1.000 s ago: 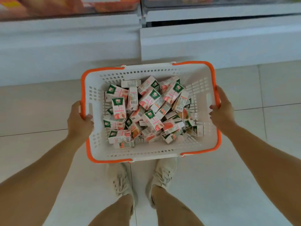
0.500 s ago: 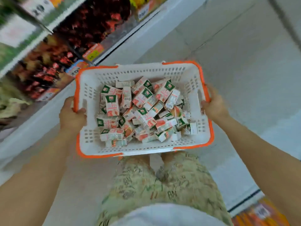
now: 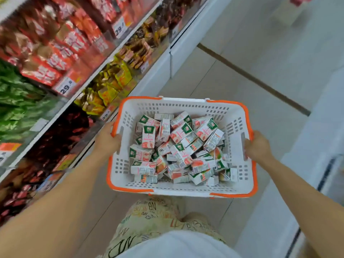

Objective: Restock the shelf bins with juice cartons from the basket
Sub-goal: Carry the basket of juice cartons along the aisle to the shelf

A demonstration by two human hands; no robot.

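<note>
Head view: my left hand (image 3: pixel 108 139) and right hand (image 3: pixel 257 146) each grip a side rim of the white basket (image 3: pixel 240 116), juice cartons (image 3: pixel 178 148) heaped loose inside, with snack shelves (image 3: pixel 78 58) on my left above the floor (image 3: pixel 232 71).

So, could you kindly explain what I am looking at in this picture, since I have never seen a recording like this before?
There is no machine here. A person wears a camera on the head, looking forward and down, so you see their own arms from above. The left hand and the right hand each have a grip on one side of a white basket with an orange rim, carried in front of the body above the tiled floor. Inside lies a loose heap of small juice cartons, pink and white with green tops. On the left run store shelves of bagged snacks with price tags.
</note>
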